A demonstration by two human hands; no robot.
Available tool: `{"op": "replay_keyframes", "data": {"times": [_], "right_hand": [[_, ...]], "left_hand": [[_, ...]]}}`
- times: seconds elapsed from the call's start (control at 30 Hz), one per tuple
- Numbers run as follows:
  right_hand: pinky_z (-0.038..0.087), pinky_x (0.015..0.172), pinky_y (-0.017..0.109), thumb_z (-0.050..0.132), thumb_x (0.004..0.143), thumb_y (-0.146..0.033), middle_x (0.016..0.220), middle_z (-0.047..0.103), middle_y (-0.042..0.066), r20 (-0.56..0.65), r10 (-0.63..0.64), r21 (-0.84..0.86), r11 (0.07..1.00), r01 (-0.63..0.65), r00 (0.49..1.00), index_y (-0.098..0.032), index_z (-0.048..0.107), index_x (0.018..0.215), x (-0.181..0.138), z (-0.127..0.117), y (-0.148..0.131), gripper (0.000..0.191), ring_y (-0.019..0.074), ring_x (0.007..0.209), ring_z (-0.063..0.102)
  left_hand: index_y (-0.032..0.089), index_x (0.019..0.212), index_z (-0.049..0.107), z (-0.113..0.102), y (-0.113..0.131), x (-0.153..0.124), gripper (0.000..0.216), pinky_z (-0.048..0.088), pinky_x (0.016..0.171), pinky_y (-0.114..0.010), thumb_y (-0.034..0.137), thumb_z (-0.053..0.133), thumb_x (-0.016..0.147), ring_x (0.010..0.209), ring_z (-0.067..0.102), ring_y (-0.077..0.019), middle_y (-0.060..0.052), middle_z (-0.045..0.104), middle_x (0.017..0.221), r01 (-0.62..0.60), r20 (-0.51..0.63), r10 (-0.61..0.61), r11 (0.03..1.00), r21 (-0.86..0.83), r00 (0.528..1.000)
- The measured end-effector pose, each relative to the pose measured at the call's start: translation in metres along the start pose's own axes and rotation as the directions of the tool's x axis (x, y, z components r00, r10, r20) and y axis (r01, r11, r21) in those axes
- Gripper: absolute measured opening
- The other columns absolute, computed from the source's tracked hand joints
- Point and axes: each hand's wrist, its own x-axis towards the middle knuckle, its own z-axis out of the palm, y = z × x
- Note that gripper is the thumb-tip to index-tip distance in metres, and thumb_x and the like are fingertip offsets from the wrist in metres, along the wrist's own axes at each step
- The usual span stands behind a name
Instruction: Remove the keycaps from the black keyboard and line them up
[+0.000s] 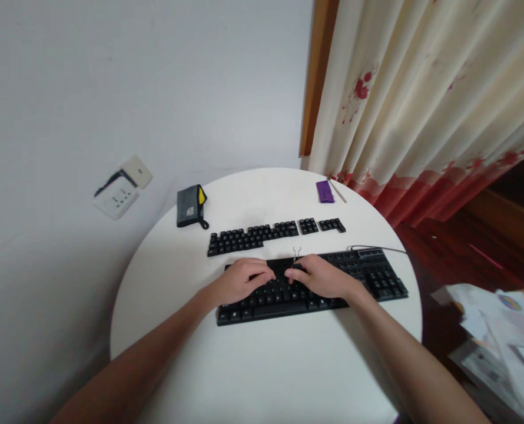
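On a round white table (262, 365), set against a pale wall, seen from above:

- Black keyboard (368, 277): lies across the table's middle, long side running from 9 to 3 o'clock, slightly skewed; its cable (377, 248) leaves the far edge toward 2 o'clock.
- Left hand (239, 281): rests on the left half of the keyboard, fingers curled down onto the keys; whether it grips anything cannot be told.
- Right hand (321, 278): rests on the keyboard's middle, just beside the left hand, thumb and forefinger pinched together on a wire keycap puller (296, 254), whose two thin metal loops stand up at the keyboard's far edge, at 12 o'clock from the fingertips.
- Loose keycaps (253, 237): black, laid out in rows as a long block beyond the keyboard at 12 o'clock, apart from it; two smaller groups (308, 225) (331, 225) sit in line toward 1 o'clock.
- Grey pouch (190, 206): yellow lining showing, a cord loop at its near corner; at 11 o'clock on the table, near the rim.
- Purple item (324, 191): small and flat, at 1 o'clock by the far rim, with a thin stick (338, 191) just beside it; its kind cannot be told.
- Wall socket (116, 200): white, on the wall at 10 o'clock, with a plug and dark lead (132, 172).
- Curtain (421, 100): cream with red flowers, at 2 o'clock beyond the table.
- Papers (496, 330): heaped on the floor at 4 o'clock
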Motion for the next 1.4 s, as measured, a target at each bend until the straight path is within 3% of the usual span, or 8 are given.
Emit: {"op": "replay_keyframes", "data": {"times": [0.23, 0.43, 0.6, 0.8, 0.97, 1.13, 1.4], "right_hand": [[0.043, 0.072, 0.029, 0.042, 0.099, -0.047, 0.062, 0.069, 0.006, -0.17, 0.147, -0.009, 0.989, -0.151, 0.974, -0.016, 0.073, 0.067, 0.009, 0.012, 0.001, 0.054, 0.0188, 0.066, 0.065], [0.046, 0.073, 0.026, 0.048, 0.098, -0.04, 0.074, 0.071, 0.002, -0.218, -0.01, 0.193, 0.98, 0.053, 0.976, -0.015, 0.072, 0.085, 0.007, 0.014, -0.012, 0.038, 0.0165, 0.072, 0.064], [0.047, 0.091, 0.031, 0.05, 0.098, -0.032, 0.095, 0.072, 0.005, -0.303, -0.146, 0.252, 0.941, 0.226, 0.942, -0.019, 0.072, 0.097, 0.008, 0.024, -0.022, 0.025, 0.019, 0.093, 0.065], [0.047, 0.09, 0.032, 0.05, 0.097, -0.029, 0.094, 0.07, 0.005, -0.404, -0.128, 0.223, 0.946, 0.233, 0.906, -0.02, 0.071, 0.098, 0.01, 0.034, -0.02, 0.023, 0.0188, 0.093, 0.065], [0.046, 0.092, 0.033, 0.05, 0.097, -0.031, 0.098, 0.07, 0.007, -0.496, -0.017, 0.244, 0.957, 0.158, 0.868, -0.018, 0.068, 0.1, 0.011, 0.038, -0.02, 0.022, 0.0199, 0.095, 0.064], [0.05, 0.083, 0.033, 0.047, 0.098, -0.04, 0.099, 0.073, 0.007, -0.423, 0.086, 0.368, 0.926, 0.084, 0.902, -0.017, 0.067, 0.112, 0.013, 0.046, -0.015, 0.033, 0.0213, 0.091, 0.067], [0.053, 0.077, 0.033, 0.049, 0.096, -0.046, 0.097, 0.074, 0.008, -0.418, 0.133, 0.478, 0.873, 0.094, 0.898, -0.017, 0.071, 0.105, 0.017, 0.052, -0.008, 0.037, 0.022, 0.085, 0.067]], "left_hand": [[0.022, 0.1, 0.071, 0.0, 0.0, -0.001, 0.026, 0.045, 0.082, -0.026, 0.031, 0.047, 0.1, 0.087, 0.064, -0.0148, -0.002, 0.072, 0.095, 0.02, 0.028, -0.019, 1.0, -0.016, 0.999], [0.021, 0.105, 0.067, 0.003, 0.002, 0.0, 0.026, 0.044, 0.071, -0.026, 0.042, 0.061, 0.092, 0.075, 0.058, -0.0146, -0.001, 0.065, 0.085, 0.049, -0.029, -0.049, 0.999, 0.018, 0.998], [0.017, 0.098, 0.064, 0.006, 0.002, 0.001, 0.029, 0.046, 0.071, -0.028, 0.043, 0.068, 0.086, 0.077, 0.057, -0.0163, -0.002, 0.061, 0.083, -0.012, -0.166, 0.011, 1.0, -0.005, 0.986], [0.017, 0.103, 0.063, 0.01, 0.003, 0.0, 0.017, 0.05, 0.074, -0.028, 0.028, 0.065, 0.09, 0.085, 0.058, -0.016, -0.006, 0.063, 0.098, -0.056, -0.294, 0.025, 0.993, -0.1, 0.956], [0.02, 0.115, 0.057, 0.013, 0.003, -0.003, 0.031, 0.051, 0.074, -0.028, 0.021, 0.069, 0.086, 0.082, 0.059, -0.0149, -0.004, 0.065, 0.1, 0.017, -0.342, -0.051, 0.995, -0.103, 0.938], [0.02, 0.108, 0.061, 0.009, 0.005, -0.005, 0.015, 0.051, 0.088, -0.034, 0.023, 0.06, 0.093, 0.099, 0.06, -0.0186, -0.006, 0.065, 0.105, -0.013, -0.339, 0.012, 1.0, 0.0, 0.941], [0.02, 0.116, 0.062, 0.006, 0.01, -0.003, 0.022, 0.05, 0.097, -0.038, 0.026, 0.052, 0.098, 0.106, 0.06, -0.0204, -0.008, 0.066, 0.114, -0.047, -0.271, 0.103, 0.978, 0.204, 0.957]]}}
